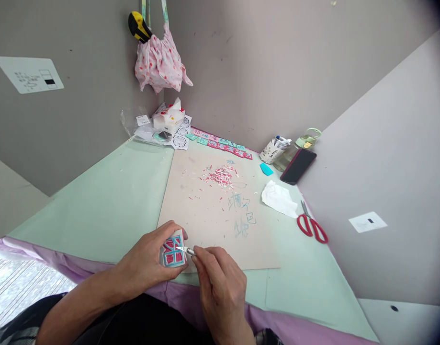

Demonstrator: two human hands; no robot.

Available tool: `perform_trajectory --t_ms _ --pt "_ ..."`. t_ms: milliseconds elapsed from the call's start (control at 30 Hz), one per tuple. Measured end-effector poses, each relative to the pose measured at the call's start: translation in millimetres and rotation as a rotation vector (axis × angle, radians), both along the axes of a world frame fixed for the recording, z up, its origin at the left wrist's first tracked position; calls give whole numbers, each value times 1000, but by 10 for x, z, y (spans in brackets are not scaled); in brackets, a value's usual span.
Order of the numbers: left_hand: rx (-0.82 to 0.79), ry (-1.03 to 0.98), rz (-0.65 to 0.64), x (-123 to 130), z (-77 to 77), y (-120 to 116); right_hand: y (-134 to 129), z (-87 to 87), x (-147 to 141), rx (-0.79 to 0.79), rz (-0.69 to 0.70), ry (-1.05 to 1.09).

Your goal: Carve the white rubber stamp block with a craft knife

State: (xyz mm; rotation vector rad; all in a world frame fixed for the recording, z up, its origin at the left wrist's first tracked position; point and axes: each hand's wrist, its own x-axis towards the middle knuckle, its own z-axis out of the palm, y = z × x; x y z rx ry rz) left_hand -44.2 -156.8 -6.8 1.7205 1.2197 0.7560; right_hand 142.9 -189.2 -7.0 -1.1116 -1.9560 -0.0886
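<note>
My left hand is closed around the edges of a small square carving block, its face turned up toward me. Blue lines and red patches form a character-like design on that face. In my right hand is a craft knife, held like a pen. Its pointed blade touches or hovers just over the block; I cannot tell which. Both hands are at the near edge of a beige board. Farther up the board lies a pile of red and white shavings.
Several coloured tiles with characters line the back edge. At the right are red-handled scissors, a crumpled tissue, a phone, a bottle and a pen cup. Plastic packaging lies at the back left.
</note>
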Motion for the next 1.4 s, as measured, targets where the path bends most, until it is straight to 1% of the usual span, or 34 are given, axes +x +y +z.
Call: perform_trajectory --t_ms 167,267,433,567,833,1067,1400 --pt "57 30 -42 -11 -35 7 30 6 -1 -18 -7 23" --pt "81 65 -72 -9 -35 3 58 33 16 -78 -8 73" --pt "77 40 -56 -9 -55 6 44 96 65 -196 45 184" --pt "67 29 -58 -9 -69 3 -8 125 86 -232 93 147" --pt "92 65 -71 -14 -67 19 -30 164 73 -203 68 33" --pt "94 65 -80 -11 -78 29 -24 152 68 -178 48 21" --pt "65 60 -82 -20 -48 15 -5 146 53 -130 33 -4"
